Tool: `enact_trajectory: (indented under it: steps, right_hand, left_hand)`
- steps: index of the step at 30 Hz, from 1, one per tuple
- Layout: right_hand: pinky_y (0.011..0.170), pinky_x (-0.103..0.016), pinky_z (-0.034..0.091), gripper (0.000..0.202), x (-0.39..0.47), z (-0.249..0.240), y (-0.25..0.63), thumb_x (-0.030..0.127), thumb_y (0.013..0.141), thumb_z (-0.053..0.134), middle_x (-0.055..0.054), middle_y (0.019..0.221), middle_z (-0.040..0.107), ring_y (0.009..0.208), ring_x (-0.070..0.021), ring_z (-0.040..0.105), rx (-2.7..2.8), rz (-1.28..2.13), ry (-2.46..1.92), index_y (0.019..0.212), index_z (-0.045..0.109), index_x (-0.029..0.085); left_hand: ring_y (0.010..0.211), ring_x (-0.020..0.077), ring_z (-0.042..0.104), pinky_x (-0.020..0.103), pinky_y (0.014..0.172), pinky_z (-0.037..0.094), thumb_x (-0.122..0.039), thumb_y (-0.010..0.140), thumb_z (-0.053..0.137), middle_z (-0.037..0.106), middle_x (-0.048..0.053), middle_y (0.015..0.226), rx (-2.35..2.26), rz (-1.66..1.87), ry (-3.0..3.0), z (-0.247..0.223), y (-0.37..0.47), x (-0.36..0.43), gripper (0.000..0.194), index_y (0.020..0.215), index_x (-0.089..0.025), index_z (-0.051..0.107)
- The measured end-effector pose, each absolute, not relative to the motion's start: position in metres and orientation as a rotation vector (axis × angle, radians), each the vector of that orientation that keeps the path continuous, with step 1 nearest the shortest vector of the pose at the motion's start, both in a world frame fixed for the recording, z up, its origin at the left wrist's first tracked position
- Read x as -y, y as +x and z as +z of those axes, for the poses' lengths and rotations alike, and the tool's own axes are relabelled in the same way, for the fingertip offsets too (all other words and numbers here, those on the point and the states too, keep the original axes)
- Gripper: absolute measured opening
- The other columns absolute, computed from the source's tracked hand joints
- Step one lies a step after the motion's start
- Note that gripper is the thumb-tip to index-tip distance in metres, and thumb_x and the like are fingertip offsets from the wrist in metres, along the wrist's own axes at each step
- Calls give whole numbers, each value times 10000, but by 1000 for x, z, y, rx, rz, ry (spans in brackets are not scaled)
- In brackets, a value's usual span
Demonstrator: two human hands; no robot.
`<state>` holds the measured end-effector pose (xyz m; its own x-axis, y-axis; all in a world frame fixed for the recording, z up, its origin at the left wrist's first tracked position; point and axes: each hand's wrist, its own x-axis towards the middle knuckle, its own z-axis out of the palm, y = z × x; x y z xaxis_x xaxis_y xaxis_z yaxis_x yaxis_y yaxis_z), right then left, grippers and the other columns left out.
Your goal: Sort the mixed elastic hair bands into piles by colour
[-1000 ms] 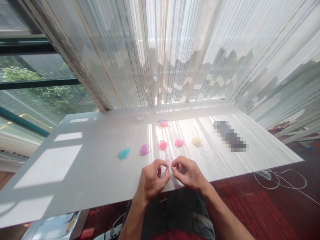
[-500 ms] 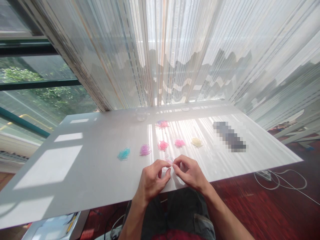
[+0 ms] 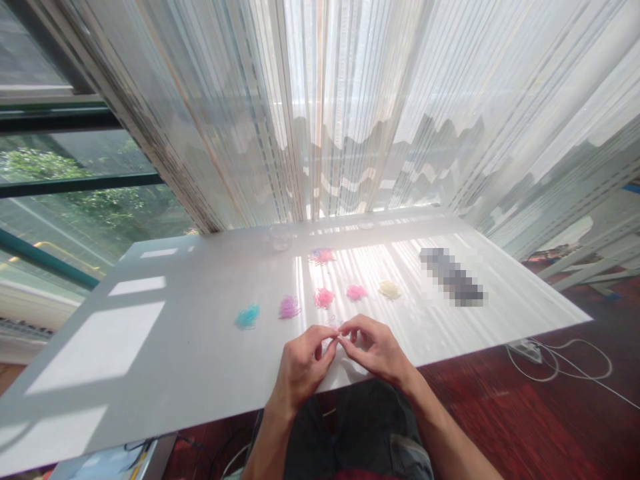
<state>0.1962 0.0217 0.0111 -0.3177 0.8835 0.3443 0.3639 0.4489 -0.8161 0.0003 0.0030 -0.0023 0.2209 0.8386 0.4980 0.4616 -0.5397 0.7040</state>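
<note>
Two hands meet at the fingertips before small heaps of coloured strands

In the head view, the left hand (image 3: 306, 360) and the right hand (image 3: 376, 350) come together above the near edge of the white table (image 3: 200, 373). On each, thumb and forefinger are drawn together at the tips, and the two pinches meet or nearly meet; whether they clamp on anything is too small to tell.

Just beyond the grip lies a pale pink heap (image 3: 330, 323), partly hidden by the fingers. It is the closest thing in the way. Farther out, a row of heaps of thin strands spans the grip: a teal heap (image 3: 247, 317) well to its left, a purple heap (image 3: 289, 307) nearer on that side, a coral heap (image 3: 323, 297) almost straight ahead, then a pink heap (image 3: 357, 292) and a cream heap (image 3: 389, 289) ahead and to the right. Past the row, a mixed-colour heap (image 3: 321, 256) lies ahead of the grip.

Farther still, near the striped curtain (image 3: 350, 100), are a clear container (image 3: 281, 237), left of the grip's line, and a flat clear disc (image 3: 366, 225), right of it. Well to the right lies a dark pixelated object (image 3: 453, 277), its nature obscured.
</note>
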Motion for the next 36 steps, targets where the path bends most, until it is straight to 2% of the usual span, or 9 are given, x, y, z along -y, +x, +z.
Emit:
enact_trajectory:
  steps: [6,13,23,29,36]
  right_hand:
    - [601,-235,519,94,-24,8,197,264,915,651,-10,784,711,648,-128,628,1881,803,-1045,929,726,210]
    - [686,-267,536,135,-25,7,196,166,849,617,-14,810,706,712,-149,649,1871,778,-994,915,724,215]
    - [608,-244,511,83,-26,10,197,237,853,628,-7,798,721,662,-136,636,1769,827,-1019,876,703,212]
    - [598,-254,526,131,-29,11,197,325,883,645,-20,800,737,655,-151,654,1612,817,-1102,882,717,215]
    - [696,-312,578,309,-37,2,208,493,912,637,-70,866,768,752,-203,710,1403,737,-1235,913,726,197]
  left_hand:
    - [644,108,640,220,619,554,-204,986,598,768,42,961,-1233,1245,2039,-4,0,-1,135,1057,-218,711]
    - [612,97,616,203,600,545,-169,946,598,748,12,905,-1276,1244,2034,-3,1,-2,128,992,-221,705]
    - [552,94,590,196,540,530,-252,928,639,737,1,825,-1391,1245,2030,3,2,-4,89,937,-210,716]
    - [760,179,674,327,767,593,-310,935,642,740,43,904,-1505,1290,2053,4,-1,-9,137,988,-214,725]
    - [953,245,695,417,893,571,-317,952,605,751,63,988,-1524,1298,2082,-1,-2,-12,161,1023,-232,722]
